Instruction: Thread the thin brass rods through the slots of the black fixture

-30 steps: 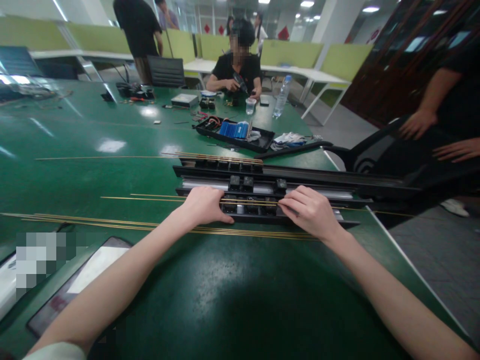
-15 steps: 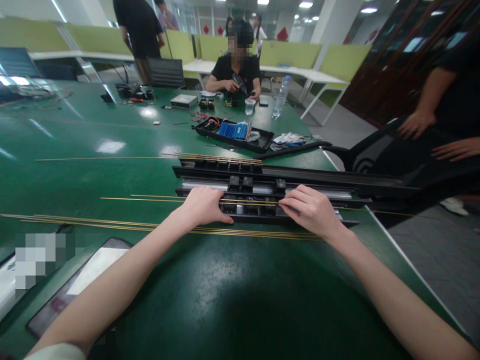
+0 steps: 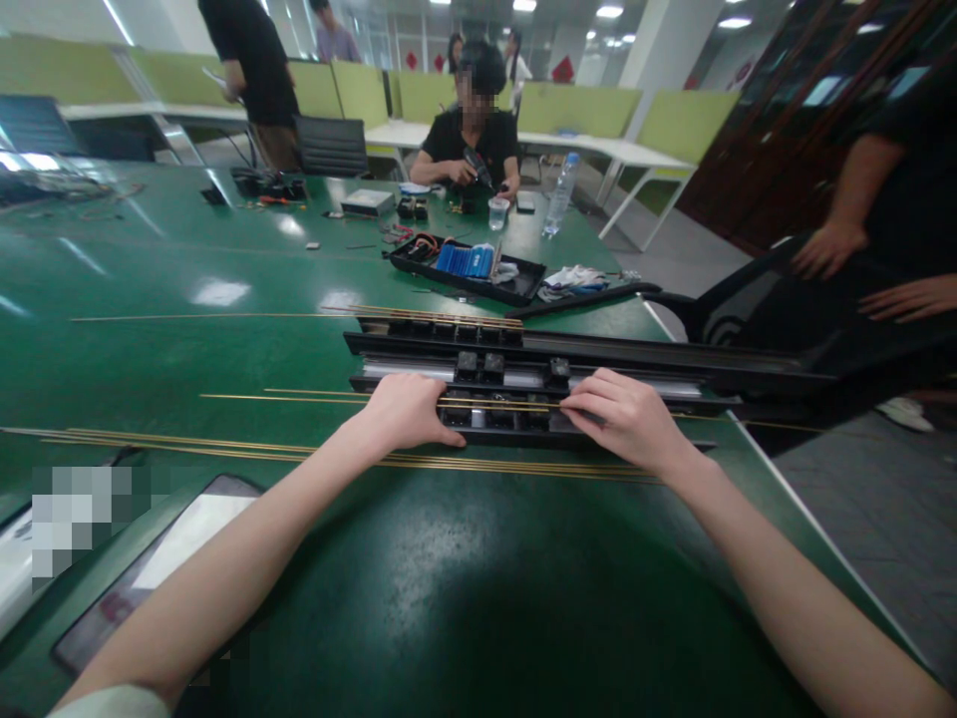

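Observation:
My left hand (image 3: pixel 408 407) is wrapped over the left end of the nearest black rail (image 3: pixel 493 436), thumb on its front side. Small black blocks (image 3: pixel 500 407) sit in that rail's channel. My right hand (image 3: pixel 628 417) pinches a thin brass rod (image 3: pixel 515 404) that runs lengthwise over the blocks; its fingertips hover just above the rail. Behind lies a second black rail (image 3: pixel 635 384) with a pale strip and several black blocks. More brass rods (image 3: pixel 464 463) lie on the table in front of the rails.
A black tray (image 3: pixel 519 291) with a blue pack stands beyond the rails, beside gloves (image 3: pixel 575 280) and a water bottle (image 3: pixel 559 197). A phone (image 3: pixel 160 568) lies at the near left of the green table (image 3: pixel 478 578). A person sits across; another stands at right by a chair (image 3: pixel 778 289).
My right hand has shifted slightly to the right along the rod. My left hand stays in place. In the background a standing person has moved left.

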Motion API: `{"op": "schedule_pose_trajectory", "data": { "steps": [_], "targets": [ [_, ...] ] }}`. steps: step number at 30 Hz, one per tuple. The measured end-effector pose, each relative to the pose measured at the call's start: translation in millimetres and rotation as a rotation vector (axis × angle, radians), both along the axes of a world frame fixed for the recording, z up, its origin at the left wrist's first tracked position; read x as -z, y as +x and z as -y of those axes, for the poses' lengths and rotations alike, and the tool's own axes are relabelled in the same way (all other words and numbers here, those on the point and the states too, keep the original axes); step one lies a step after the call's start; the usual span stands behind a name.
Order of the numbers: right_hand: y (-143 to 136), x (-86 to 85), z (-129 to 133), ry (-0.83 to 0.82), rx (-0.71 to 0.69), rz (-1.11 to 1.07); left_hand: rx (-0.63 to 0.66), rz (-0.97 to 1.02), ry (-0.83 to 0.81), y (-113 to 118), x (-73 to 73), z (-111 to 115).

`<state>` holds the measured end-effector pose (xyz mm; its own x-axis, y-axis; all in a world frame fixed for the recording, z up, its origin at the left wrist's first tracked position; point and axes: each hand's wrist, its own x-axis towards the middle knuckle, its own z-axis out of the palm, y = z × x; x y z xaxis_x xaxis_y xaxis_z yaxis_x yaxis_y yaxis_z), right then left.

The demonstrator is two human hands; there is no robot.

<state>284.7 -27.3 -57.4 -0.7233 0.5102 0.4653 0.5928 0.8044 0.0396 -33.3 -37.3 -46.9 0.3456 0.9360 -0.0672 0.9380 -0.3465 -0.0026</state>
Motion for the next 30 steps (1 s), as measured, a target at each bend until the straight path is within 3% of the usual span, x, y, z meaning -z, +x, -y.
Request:
{"op": "schedule_pose_trajectory", "data": {
  "steps": [30],
  "targets": [
    [36.3,-13.5,-12.6,-0.382,0.064,-0.071,-0.006,-0.005,-0.007,1.0,-1.1,0.4]
  ]
}}
